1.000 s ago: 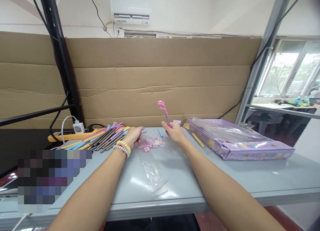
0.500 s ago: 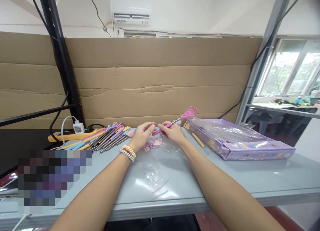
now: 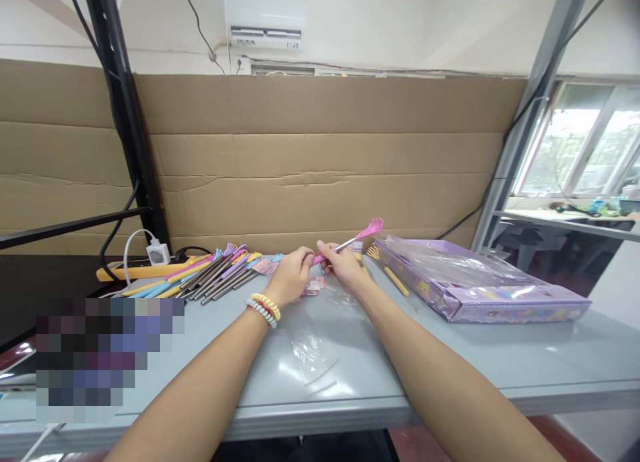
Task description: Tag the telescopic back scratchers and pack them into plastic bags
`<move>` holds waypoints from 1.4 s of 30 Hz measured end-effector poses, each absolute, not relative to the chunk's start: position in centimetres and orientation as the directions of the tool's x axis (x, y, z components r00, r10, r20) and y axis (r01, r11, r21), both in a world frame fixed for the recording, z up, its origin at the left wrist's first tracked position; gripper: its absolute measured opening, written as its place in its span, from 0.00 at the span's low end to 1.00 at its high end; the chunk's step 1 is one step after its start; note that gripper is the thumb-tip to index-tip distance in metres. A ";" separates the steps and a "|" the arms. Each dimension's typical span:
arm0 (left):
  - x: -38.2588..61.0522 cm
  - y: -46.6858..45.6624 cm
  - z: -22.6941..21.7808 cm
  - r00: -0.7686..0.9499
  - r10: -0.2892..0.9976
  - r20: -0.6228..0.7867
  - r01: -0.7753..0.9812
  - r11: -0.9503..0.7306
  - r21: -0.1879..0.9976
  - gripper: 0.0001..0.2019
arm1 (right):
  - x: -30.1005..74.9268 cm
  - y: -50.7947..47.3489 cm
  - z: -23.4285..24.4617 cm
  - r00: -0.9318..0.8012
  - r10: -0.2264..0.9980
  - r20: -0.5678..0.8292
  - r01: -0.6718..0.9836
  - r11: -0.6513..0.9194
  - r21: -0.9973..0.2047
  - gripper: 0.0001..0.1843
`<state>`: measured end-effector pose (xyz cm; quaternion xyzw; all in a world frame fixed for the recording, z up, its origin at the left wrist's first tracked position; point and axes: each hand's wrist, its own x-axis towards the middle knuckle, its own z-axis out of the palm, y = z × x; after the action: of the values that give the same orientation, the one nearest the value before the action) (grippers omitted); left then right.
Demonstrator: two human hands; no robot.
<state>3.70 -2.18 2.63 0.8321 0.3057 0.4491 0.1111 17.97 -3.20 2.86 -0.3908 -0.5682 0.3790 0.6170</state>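
1. A pixelated block (image 3: 110,359) is covering the lower-left corner. The hands are hiding most of the pink back scratcher (image 3: 350,239) handle.
2. A grey table (image 3: 450,355) is standing before a cardboard wall (image 3: 325,162), bearing a pile of scratchers (image 3: 215,275), a clear bag (image 3: 310,355) and a purple box (image 3: 475,282).
3. The right hand (image 3: 343,265) is gripping the handle with fingers curled shut, and the left hand (image 3: 293,275) is pinching its near end. Held above the table's far middle, the scratcher is slanting up and rightward, claw pointing toward the box.

Pink back scratcher (image 3: 357,236), lilac box (image 3: 475,285), grey table (image 3: 440,362).
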 end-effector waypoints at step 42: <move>-2.6 3.1 1.9 0.178 0.775 0.607 0.704 -0.531 0.471 0.26 | 16.0 -11.0 9.1 0.206 0.612 0.764 -0.248 0.788 -0.564 0.34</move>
<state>-2.64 3.07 1.89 0.7664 0.4824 0.4222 0.0417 16.03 -11.02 9.12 -0.1617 -0.5630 0.2829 0.7595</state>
